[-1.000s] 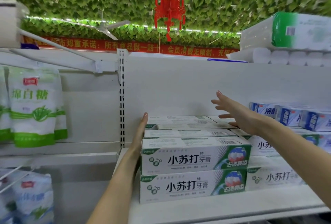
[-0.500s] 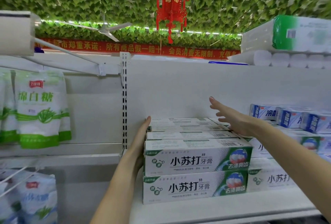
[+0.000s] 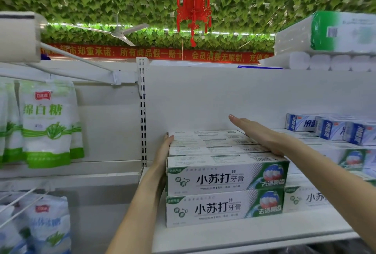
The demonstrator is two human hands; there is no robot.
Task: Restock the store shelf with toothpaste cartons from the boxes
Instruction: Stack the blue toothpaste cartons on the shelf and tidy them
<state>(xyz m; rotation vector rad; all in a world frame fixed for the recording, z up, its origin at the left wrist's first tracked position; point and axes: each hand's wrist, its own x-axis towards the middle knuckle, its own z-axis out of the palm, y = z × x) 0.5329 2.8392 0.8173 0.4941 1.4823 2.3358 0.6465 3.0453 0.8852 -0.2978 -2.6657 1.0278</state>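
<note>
Before you, the white shelf (image 3: 244, 235) carries toothpaste cartons (image 3: 223, 209) stacked two high at its left end, a neighbouring stack (image 3: 305, 198) touching them on the right.

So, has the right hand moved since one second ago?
Yes: the right hand has lowered toward the top of the stacked toothpaste cartons, its fingers now together, not spread.

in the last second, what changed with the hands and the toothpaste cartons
The right hand closed its spread fingers and lowered, flat, onto the right end of the green toothpaste cartons; it grips nothing. The left hand stayed pressed flat against the stack's left end, and the cartons look unmoved.
</note>
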